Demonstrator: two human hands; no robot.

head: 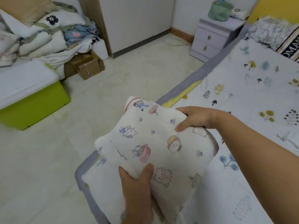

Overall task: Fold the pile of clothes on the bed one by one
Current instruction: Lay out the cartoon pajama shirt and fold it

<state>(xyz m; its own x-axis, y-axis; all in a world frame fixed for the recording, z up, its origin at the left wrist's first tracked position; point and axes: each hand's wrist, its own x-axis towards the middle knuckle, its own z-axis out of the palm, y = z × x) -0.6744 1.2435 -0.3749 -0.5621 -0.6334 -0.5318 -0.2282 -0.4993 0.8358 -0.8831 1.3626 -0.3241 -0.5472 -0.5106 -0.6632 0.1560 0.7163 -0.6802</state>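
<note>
Softly quilted, cartoon-printed white garment (153, 143), folded square, left hand (137, 188) and right hand (195, 118) fingers pinching edges

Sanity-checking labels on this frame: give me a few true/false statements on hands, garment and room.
1. Both hands hold the garment. True: left hand grips its near edge, right hand its far edge.
2. The garment is plain white. False: it has cartoon prints.
3. The garment lies flat on the bed. False: it is held up at the bed's corner.
4. A nightstand stands by the bed. True.
5. The bin on the floor is red. False: it is lime green.
</note>
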